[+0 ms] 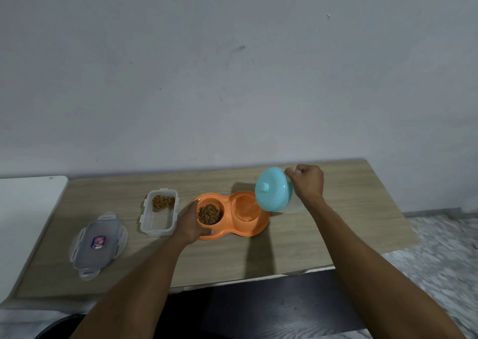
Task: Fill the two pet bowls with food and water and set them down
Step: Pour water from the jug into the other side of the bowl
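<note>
Head view. Orange double bowl on wooden table: kibble in left well. Left hand grips its left rim. Right hand, fisted, tips turquoise jug over right well. Left: open container, lid.

Two bare forearms reach into view from the bottom edge, both uncovered from the elbow region down to the wrists. No sleeve, cuff or glove covers any visible part. The left hand and the right hand are bare as well, with no ring, watch, bracelet or strap to be seen on fingers or wrists. The arms look slender and smooth, and they widen toward the camera.
</note>
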